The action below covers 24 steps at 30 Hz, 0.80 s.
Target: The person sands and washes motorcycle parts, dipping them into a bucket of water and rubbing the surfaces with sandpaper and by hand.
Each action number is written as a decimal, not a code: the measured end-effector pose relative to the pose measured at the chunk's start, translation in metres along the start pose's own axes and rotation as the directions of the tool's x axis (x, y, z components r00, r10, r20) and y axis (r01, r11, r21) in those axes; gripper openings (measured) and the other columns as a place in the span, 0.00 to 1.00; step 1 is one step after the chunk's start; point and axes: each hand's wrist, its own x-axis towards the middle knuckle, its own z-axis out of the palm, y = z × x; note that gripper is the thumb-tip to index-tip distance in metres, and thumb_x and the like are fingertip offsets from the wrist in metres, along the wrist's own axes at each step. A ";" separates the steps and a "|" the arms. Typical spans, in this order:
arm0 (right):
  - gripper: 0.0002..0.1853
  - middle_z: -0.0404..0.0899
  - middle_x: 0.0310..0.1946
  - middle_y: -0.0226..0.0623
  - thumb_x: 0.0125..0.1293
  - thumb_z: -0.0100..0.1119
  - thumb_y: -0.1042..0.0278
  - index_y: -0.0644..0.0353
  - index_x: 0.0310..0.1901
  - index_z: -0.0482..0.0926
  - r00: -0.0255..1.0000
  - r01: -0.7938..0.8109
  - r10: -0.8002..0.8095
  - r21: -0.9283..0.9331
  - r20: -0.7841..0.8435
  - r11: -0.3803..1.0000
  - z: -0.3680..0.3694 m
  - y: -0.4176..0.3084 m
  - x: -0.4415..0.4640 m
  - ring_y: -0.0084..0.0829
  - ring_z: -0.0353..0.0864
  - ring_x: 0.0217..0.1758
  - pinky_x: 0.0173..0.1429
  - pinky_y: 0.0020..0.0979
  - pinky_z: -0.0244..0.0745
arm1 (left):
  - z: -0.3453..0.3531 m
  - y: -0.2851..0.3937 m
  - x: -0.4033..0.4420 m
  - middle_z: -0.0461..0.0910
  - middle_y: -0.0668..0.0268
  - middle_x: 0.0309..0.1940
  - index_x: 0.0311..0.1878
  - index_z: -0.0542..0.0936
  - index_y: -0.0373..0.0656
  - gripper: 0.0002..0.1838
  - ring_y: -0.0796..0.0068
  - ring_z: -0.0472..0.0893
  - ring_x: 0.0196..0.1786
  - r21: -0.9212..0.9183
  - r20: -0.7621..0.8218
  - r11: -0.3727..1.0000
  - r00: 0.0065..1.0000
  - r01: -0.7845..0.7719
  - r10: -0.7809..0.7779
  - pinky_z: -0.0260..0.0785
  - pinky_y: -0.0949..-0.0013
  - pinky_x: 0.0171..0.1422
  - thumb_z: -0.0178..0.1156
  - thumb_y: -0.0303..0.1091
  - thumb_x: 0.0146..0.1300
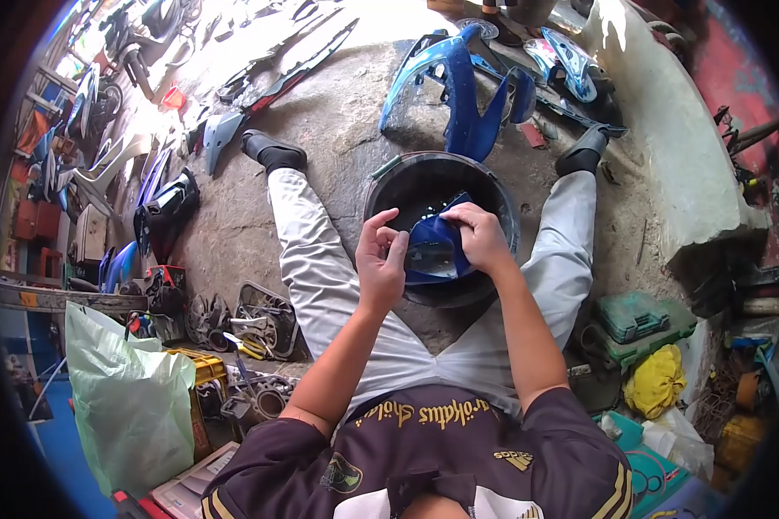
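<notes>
Landmark: the wide, round black bucket (448, 297) on the rough grey concrete floor (342, 143), between your pale-trousered legs (317, 232). The glossy blue, curved plastic piece (434, 233) is over the bucket's mouth. Your right hand (479, 235) has its grip closed on the piece's upper edge. Your left hand (381, 262) is at the piece's left edge, grip loosely parted, fingers curled; contact cannot be told. Progress, as judged: handling of this piece is under way; it is not yet set down. Amount left: cannot tell, nor what the bucket contains. Beyond the bucket, a large blue curved panel (461, 102) rests on the floor, out of hand.
</notes>
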 end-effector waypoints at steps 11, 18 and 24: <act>0.15 0.90 0.44 0.50 0.67 0.54 0.88 0.69 0.48 0.90 0.999 0.042 -0.042 -0.008 -0.033 0.999 0.003 0.002 -0.005 0.44 0.91 0.51 0.62 0.37 0.83 | 0.003 -0.003 0.004 0.74 0.77 0.32 0.71 0.76 0.40 0.21 0.92 0.68 0.33 -0.018 -0.001 0.999 1.000 -0.030 0.029 0.58 0.82 0.37 0.62 0.22 0.78; 0.14 0.89 0.47 0.45 0.71 0.54 0.88 0.69 0.48 0.90 1.000 0.028 -0.029 0.116 0.004 0.993 -0.003 -0.059 -0.015 0.39 0.90 0.52 0.62 0.33 0.82 | -0.002 -0.005 -0.001 0.74 0.77 0.32 0.71 0.76 0.39 0.21 0.92 0.69 0.33 0.005 -0.005 1.000 1.000 -0.015 0.015 0.59 0.82 0.38 0.63 0.23 0.78; 0.14 0.90 0.47 0.45 0.71 0.53 0.88 0.70 0.47 0.89 0.994 -0.080 0.082 0.038 -0.070 0.996 0.009 -0.005 -0.006 0.38 0.90 0.52 0.63 0.33 0.82 | -0.003 -0.002 -0.001 0.75 0.77 0.32 0.71 0.77 0.39 0.21 0.92 0.70 0.34 -0.011 0.004 1.000 1.000 -0.013 0.013 0.60 0.82 0.39 0.63 0.22 0.78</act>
